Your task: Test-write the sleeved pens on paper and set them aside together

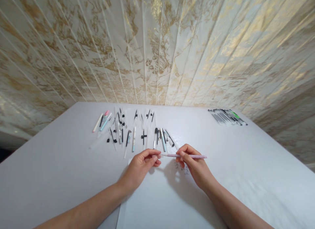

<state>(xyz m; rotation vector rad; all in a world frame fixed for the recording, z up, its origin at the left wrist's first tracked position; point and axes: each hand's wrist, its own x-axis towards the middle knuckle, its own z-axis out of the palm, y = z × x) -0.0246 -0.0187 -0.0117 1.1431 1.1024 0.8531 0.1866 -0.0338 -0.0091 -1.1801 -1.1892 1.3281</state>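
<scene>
In front of me, a slim lilac pen lies level between my two hands above a sheet of white paper. My right hand grips its barrel between thumb and fingers, with the lilac end sticking out to the right. At the pen's pale left end, my left hand pinches a small, clear-looking part; the fingertips hide its exact shape. Dark handwriting shows on the paper below my right fingers.
Beyond my hands lie several loose pen parts: clear tubes, dark refills, black caps, and a light blue pen barrel. A pink-topped pen is at left. A row of black pens lies far right. A patterned curtain hangs behind the table.
</scene>
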